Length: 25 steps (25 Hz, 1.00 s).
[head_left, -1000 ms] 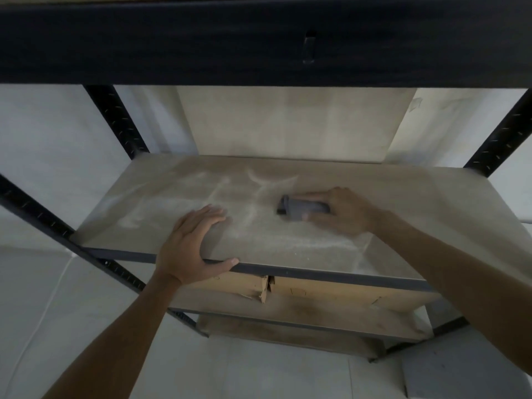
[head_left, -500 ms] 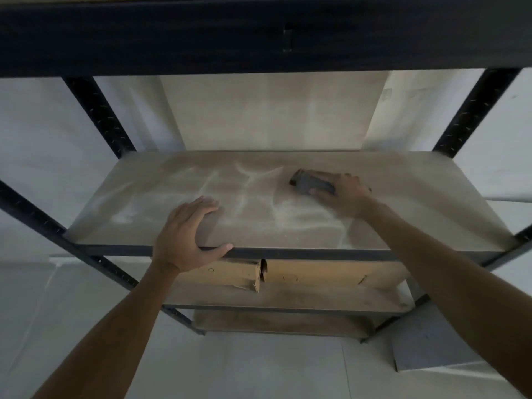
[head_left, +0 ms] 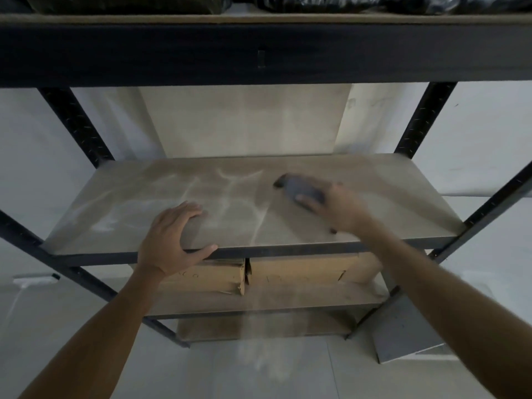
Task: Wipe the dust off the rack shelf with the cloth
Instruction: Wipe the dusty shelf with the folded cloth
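Note:
The rack shelf (head_left: pixel 374 203) is a pale wooden board in a dark metal frame, streaked with whitish dust on its left and middle. My right hand (head_left: pixel 336 208) presses a folded grey cloth (head_left: pixel 299 188) flat on the board, right of centre; the hand is motion-blurred. My left hand (head_left: pixel 169 240) grips the shelf's front edge, fingers on top and thumb along the rim. A faint dust cloud hangs below the front edge.
Two cardboard boxes (head_left: pixel 299 272) sit on the shelf below. A dark crossbeam (head_left: pixel 259 53) of the upper shelf runs overhead, with black bags on it. Black uprights (head_left: pixel 423 119) stand at the corners. A grey slab (head_left: pixel 403 332) leans by the rack's lower right.
My right hand slid the cloth away from me and to the right across the board. The left hand has stayed on the front edge. My head has tilted up, showing the upper shelf.

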Tool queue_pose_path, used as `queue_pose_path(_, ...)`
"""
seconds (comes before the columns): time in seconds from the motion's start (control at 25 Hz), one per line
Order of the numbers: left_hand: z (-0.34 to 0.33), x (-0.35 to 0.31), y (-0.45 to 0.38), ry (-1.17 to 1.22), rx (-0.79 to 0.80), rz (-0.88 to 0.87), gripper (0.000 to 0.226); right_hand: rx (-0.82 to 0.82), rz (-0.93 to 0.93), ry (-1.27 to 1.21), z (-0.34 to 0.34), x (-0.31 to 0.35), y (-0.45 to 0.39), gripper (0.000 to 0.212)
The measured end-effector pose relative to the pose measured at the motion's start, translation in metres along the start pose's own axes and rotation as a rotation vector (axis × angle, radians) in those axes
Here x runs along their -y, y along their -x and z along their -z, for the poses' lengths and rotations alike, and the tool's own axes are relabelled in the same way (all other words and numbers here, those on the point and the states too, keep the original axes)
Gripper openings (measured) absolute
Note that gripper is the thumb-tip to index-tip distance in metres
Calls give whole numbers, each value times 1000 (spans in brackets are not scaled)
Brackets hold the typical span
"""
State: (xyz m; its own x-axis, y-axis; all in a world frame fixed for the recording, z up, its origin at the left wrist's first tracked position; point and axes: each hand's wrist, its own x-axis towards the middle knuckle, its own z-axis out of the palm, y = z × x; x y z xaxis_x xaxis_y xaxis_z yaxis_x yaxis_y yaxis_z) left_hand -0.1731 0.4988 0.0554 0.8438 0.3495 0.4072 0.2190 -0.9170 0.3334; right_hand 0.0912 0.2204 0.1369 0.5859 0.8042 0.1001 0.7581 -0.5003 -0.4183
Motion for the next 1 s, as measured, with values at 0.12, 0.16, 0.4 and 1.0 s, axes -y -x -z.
queue_pose_path(0.12,0,-1,0,-9,-14,-4,83,-163,-233,67,25,-81,-40,44)
queue_pose_path(0.16,-1,-2,0,-7,-15,-8,83,-163,-288,75,21,-100,-41,46)
queue_pose_path(0.4,2,-2,2,2,-2,-3,84,-111,-218,122,-24,-76,-9,56)
queue_pose_path(1.0,44,35,29,-24,66,45,77,-70,-173,-168,-52,77,89,56)
